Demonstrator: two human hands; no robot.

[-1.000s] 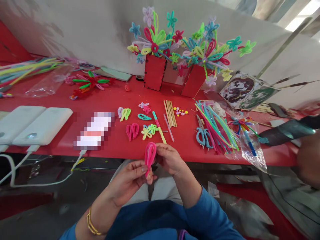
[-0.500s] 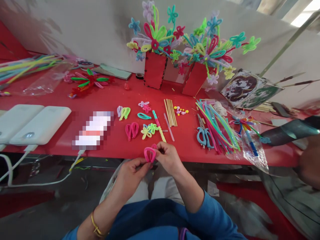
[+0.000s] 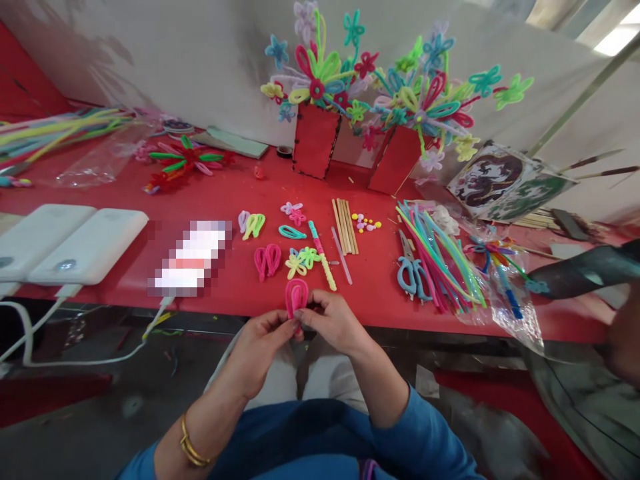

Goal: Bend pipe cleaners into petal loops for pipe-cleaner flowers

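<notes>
Both my hands meet just below the front edge of the red table [image 3: 210,193]. My left hand [image 3: 263,347] and my right hand [image 3: 333,323] are both closed on a pink pipe-cleaner loop [image 3: 296,295], pinching its lower end while the looped part stands upright between them. Just beyond it on the table lie finished petal shapes: a pink pair [image 3: 267,260], a yellow and green flower [image 3: 300,261], a teal loop [image 3: 291,233] and a green one [image 3: 253,225].
Two red boxes of pipe-cleaner flowers [image 3: 315,140] stand at the back. Wooden sticks [image 3: 343,225], blue scissors [image 3: 413,273] and a bundle of coloured pipe cleaners [image 3: 440,253] lie to the right. Two white power banks [image 3: 60,243] sit left. Another person's arm [image 3: 623,333] is at the right edge.
The pink loop was shortened and folded between my fingers, and both hands rose slightly toward the table edge. My left hand turned from palm-up to a pinch.
</notes>
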